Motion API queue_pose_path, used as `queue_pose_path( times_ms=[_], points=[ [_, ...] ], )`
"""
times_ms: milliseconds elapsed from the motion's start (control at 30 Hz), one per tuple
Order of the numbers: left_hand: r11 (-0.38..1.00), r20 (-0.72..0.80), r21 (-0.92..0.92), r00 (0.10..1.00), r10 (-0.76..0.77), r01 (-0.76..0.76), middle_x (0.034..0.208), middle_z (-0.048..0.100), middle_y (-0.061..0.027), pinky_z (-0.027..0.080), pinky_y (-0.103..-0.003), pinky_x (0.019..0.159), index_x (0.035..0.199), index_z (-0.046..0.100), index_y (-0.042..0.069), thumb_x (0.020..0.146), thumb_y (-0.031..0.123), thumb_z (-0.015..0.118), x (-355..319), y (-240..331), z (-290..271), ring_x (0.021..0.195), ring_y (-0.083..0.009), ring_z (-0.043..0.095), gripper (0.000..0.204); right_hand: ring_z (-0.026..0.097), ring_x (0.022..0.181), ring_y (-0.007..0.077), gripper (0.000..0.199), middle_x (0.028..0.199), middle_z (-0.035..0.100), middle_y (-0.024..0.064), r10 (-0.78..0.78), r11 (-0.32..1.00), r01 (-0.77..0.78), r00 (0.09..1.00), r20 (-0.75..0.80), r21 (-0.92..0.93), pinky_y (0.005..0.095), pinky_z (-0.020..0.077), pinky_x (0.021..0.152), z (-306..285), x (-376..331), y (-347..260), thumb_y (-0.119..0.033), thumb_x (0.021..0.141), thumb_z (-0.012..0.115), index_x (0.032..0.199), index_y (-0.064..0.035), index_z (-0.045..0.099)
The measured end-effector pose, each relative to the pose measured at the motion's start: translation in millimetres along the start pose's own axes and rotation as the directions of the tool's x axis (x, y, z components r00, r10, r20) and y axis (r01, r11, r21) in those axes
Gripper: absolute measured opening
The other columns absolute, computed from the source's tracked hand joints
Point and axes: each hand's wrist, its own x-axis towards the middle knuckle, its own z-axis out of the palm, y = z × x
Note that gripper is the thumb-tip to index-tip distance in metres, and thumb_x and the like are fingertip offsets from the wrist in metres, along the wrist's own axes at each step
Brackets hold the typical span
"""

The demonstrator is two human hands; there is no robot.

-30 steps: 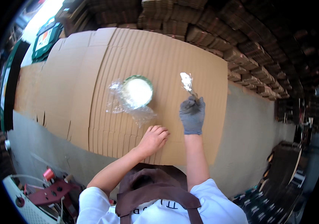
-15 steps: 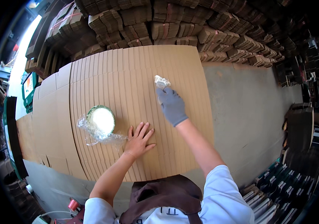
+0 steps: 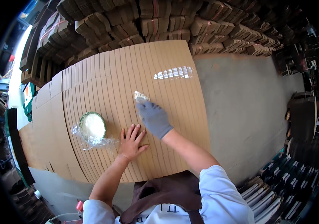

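My right hand [image 3: 154, 118], in a grey glove, is closed round a brush [image 3: 141, 98] whose bristles are loaded with white paste. The handle is hidden in the glove. Under the brush, overlapped cardboard sheets [image 3: 118, 74] are fanned out in narrow strips. A white paste streak [image 3: 174, 72] crosses several strips near their far right corner. Bare and with fingers spread, my left hand [image 3: 131, 143] lies flat on the cardboard. To its left stands a round green-rimmed tub [image 3: 93, 126] of white paste, with crumpled clear plastic film [image 3: 96, 142] around its near side.
Bundled flat cardboard [image 3: 155, 26] is stacked high behind the work surface. Grey floor [image 3: 241, 104] lies to the right. Dark racks holding flat pieces [image 3: 279, 190] stand at the lower right. A green-framed sign [image 3: 28, 98] is at the far left.
My right hand has moved the brush left and nearer to me. A white streak now shows on the far right cardboard. My left hand stays flat; the whole view has shifted slightly.
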Motion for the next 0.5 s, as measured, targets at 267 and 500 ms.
queue_pose_path(
  times_ms=[267, 500],
  points=[
    [0.999, -0.033, 0.032, 0.999, 0.007, -0.006, 0.157, 0.036, -0.0087, 0.019, -0.062, 0.114, 0.141, 0.052, 0.018, 0.079, 0.059, 0.067, -3.4, -6.1, 2.9, 0.147, -0.0302, 0.028, 0.076, 0.062, 0.095, 0.0395, 0.019, 0.109, 0.061, 0.0213, 0.349, 0.937, -0.339, 0.904, -0.248, 0.081, 0.0489, 0.0513, 0.078, -60.3, -55.6, 151.5, -0.016, 0.097, 0.050, 0.106, -0.0044, 0.062],
    [0.999, -0.099, -0.039, 0.995, 0.021, -0.025, 0.157, 0.037, -0.0093, 0.019, -0.061, 0.115, 0.137, 0.051, 0.007, 0.077, 0.052, 0.073, -6.2, -8.2, 7.8, 0.146, -0.0300, 0.031, 0.078, 0.065, 0.089, 0.0388, 0.024, 0.096, 0.066, 0.0203, 0.226, 0.966, -0.220, 0.974, -0.032, 0.138, 0.0484, 0.0530, 0.077, -15.6, -64.8, 25.6, -0.019, 0.099, 0.046, 0.106, -0.0030, 0.063]
  ],
)
